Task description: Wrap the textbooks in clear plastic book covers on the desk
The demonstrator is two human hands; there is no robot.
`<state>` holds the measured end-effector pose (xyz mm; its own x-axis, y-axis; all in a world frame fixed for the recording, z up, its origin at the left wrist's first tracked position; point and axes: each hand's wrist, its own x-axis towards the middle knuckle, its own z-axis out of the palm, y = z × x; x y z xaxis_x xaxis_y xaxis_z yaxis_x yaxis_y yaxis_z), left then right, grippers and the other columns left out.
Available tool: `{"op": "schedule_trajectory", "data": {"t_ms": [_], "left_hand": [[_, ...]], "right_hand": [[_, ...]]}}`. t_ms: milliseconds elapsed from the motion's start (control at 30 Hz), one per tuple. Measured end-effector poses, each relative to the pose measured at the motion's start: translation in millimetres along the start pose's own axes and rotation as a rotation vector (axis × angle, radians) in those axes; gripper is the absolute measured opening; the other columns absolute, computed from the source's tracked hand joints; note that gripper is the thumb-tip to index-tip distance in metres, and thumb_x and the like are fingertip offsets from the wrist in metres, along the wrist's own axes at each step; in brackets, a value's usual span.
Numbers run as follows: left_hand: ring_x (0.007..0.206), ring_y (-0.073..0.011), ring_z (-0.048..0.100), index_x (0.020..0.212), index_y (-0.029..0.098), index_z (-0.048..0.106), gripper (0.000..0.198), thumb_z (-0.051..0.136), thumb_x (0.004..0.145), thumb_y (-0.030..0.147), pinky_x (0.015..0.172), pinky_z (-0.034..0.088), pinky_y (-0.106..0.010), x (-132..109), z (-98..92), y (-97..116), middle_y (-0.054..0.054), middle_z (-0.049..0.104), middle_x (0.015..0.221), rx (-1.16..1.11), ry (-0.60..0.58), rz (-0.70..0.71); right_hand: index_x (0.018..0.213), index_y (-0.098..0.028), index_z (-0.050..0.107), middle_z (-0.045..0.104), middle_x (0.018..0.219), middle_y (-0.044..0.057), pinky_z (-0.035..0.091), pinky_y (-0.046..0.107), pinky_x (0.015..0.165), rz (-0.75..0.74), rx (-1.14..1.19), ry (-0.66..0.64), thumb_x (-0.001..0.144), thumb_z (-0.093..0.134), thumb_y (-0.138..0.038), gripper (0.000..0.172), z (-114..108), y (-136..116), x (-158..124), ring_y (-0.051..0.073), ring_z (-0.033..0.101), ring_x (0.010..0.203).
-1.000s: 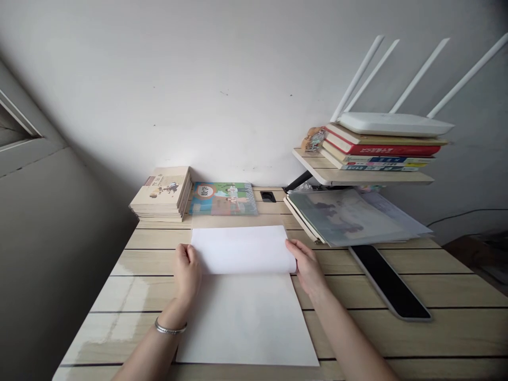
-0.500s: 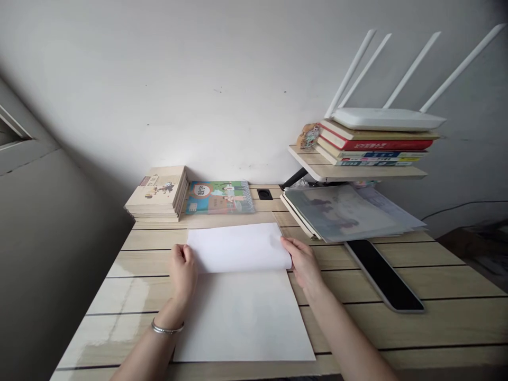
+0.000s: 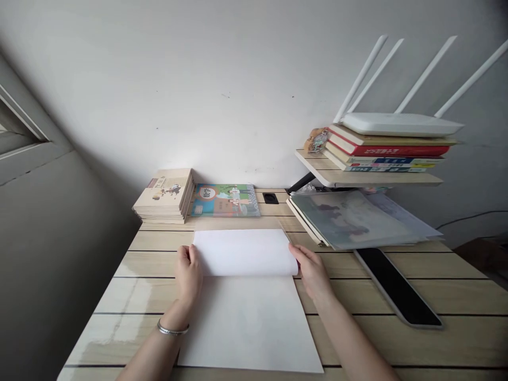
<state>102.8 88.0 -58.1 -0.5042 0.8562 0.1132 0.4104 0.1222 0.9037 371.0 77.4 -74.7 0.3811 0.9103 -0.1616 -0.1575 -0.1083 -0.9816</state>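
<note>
A white sheet of paper point(image 3: 248, 317) lies on the wooden desk point(image 3: 397, 344) in front of me, its far part folded back toward me into a rolled flap point(image 3: 244, 251). My left hand point(image 3: 188, 275) pinches the left end of the fold, fingers closed on the paper. My right hand point(image 3: 311, 270) grips the fold's right end in the same way. A metal bracelet sits on my left wrist.
A stack of tan books point(image 3: 164, 196) and a colourful booklet point(image 3: 225, 200) lie at the back by the wall. To the right are a plastic folder pile point(image 3: 357, 217), a dark phone or tablet point(image 3: 397, 288), and a shelf point(image 3: 369, 179) carrying books and a white router point(image 3: 400, 124).
Both hands keep hold of the folded paper in the same spot. Only the view has shifted slightly.
</note>
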Motion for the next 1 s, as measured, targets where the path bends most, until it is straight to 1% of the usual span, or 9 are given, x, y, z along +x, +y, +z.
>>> {"op": "schedule_trajectory", "data": {"t_ms": [100, 267, 333, 433, 533, 600, 667, 800, 1000], "left_hand": [[0.057, -0.0151, 0.045, 0.066, 0.023, 0.04, 0.024, 0.04, 0.087, 0.035, 0.056, 0.033, -0.028, -0.4, -0.1, 0.7, 0.004, 0.046, 0.058, 0.012, 0.001, -0.009], [0.054, -0.0149, 0.043, 0.065, 0.024, 0.039, 0.026, 0.043, 0.085, 0.04, 0.055, 0.032, -0.028, 2.0, 1.4, 1.6, 0.004, 0.044, 0.056, -0.019, 0.002, -0.045], [0.054, -0.0146, 0.042, 0.064, 0.023, 0.039, 0.028, 0.042, 0.084, 0.042, 0.054, 0.032, -0.028, 3.1, -0.8, 1.6, 0.004, 0.042, 0.056, -0.059, -0.028, -0.037], [0.053, -0.0134, 0.038, 0.06, 0.023, 0.038, 0.03, 0.042, 0.083, 0.042, 0.052, 0.031, -0.026, 3.6, -8.0, 1.4, 0.005, 0.038, 0.054, -0.124, -0.13, -0.013], [0.048, -0.0106, 0.031, 0.057, 0.022, 0.034, 0.03, 0.045, 0.079, 0.04, 0.048, 0.026, -0.024, 3.7, -14.2, 1.2, 0.007, 0.03, 0.05, -0.186, -0.223, -0.083], [0.047, -0.0094, 0.028, 0.056, 0.022, 0.034, 0.03, 0.047, 0.077, 0.039, 0.046, 0.024, -0.023, 3.9, -15.2, 1.2, 0.007, 0.028, 0.05, -0.21, -0.241, -0.116], [0.048, -0.0091, 0.029, 0.056, 0.022, 0.034, 0.03, 0.048, 0.077, 0.039, 0.047, 0.024, -0.023, 3.8, -13.9, 1.2, 0.007, 0.029, 0.051, -0.203, -0.224, -0.092], [0.051, -0.0102, 0.031, 0.058, 0.022, 0.033, 0.033, 0.047, 0.079, 0.044, 0.05, 0.026, -0.024, 2.3, -8.8, 0.3, 0.007, 0.031, 0.053, -0.125, -0.149, -0.004], [0.053, -0.0121, 0.036, 0.062, 0.022, 0.038, 0.034, 0.044, 0.082, 0.049, 0.053, 0.028, -0.026, 1.8, -2.3, -3.8, 0.006, 0.036, 0.053, -0.051, -0.122, 0.02]], "right_hand": [[0.056, -0.019, 0.05, 0.047, 0.052, -0.004, 0.029, 0.023, 0.047, -0.052, -0.045, 0.017, 0.055, 0.072, -0.063, 0.049, 0.4, 2.4, 0.4, 0.011, 0.038, 0.051], [0.051, -0.021, 0.038, 0.035, 0.048, -0.006, 0.024, 0.023, 0.047, -0.162, -0.149, 0.116, 0.06, 0.067, -0.066, 0.055, 6.7, 5.2, -1.2, 0.009, 0.029, 0.05], [0.053, -0.02, 0.041, 0.037, 0.049, -0.006, 0.025, 0.023, 0.047, -0.158, -0.148, 0.123, 0.062, 0.066, -0.065, 0.052, 7.0, 5.9, -1.6, 0.01, 0.031, 0.051], [0.057, -0.019, 0.05, 0.047, 0.054, -0.003, 0.03, 0.023, 0.049, -0.125, -0.106, 0.107, 0.064, 0.067, -0.062, 0.047, 4.3, 5.9, -1.6, 0.012, 0.039, 0.055], [0.062, -0.018, 0.058, 0.054, 0.059, -0.001, 0.037, 0.025, 0.053, -0.056, -0.024, 0.089, 0.057, 0.073, -0.058, 0.042, 0.9, 3.9, -1.6, 0.015, 0.047, 0.061], [0.062, -0.018, 0.06, 0.057, 0.061, 0.0, 0.039, 0.026, 0.054, -0.012, 0.015, 0.064, 0.052, 0.076, -0.055, 0.041, -0.2, 2.0, -2.0, 0.017, 0.049, 0.063], [0.061, -0.017, 0.061, 0.057, 0.061, 0.0, 0.037, 0.026, 0.053, -0.009, 0.008, 0.038, 0.051, 0.076, -0.053, 0.04, -0.6, 0.7, -2.6, 0.016, 0.048, 0.061], [0.059, -0.018, 0.056, 0.048, 0.058, -0.002, 0.031, 0.024, 0.051, -0.127, -0.089, 0.052, 0.056, 0.072, -0.058, 0.043, -1.2, 2.6, -2.5, 0.012, 0.039, 0.057], [0.054, -0.02, 0.038, 0.031, 0.054, -0.006, 0.023, 0.024, 0.049, -0.188, -0.208, 0.083, 0.064, 0.065, -0.065, 0.053, 0.8, 10.2, -1.7, 0.01, 0.026, 0.055]]}}
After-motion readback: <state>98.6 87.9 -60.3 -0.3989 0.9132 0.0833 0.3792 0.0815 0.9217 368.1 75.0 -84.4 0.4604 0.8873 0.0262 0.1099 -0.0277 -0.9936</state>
